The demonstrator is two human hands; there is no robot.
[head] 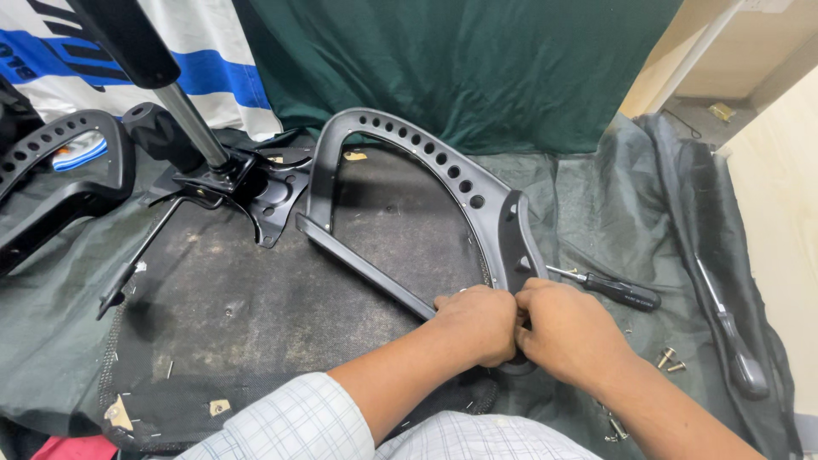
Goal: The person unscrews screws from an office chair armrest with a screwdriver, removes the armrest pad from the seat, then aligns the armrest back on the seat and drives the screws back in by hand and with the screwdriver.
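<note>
Both hands clenched at the near end of the black armrest point(409, 162): left hand point(475, 324) grips its lower bar, right hand point(567, 332) pressed against its base. Armrest lies on the upturned seat point(256, 307). Screwdriver point(609, 288) just right of it on the dark cloth point(613, 204); two screws point(671, 359) near the right wrist.

armrest point(426, 204) on seat point(256, 315) | screwdriver point(609, 288) right | 2 bolts point(670, 359) right

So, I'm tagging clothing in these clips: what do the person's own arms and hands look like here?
The left hand and right hand are bare: no gloves, rings or watch show. The left arm has a light checked sleeve, white with thin blue-grey lines, pushed up toward the elbow. The right forearm is bare as far as the frame shows.
</note>
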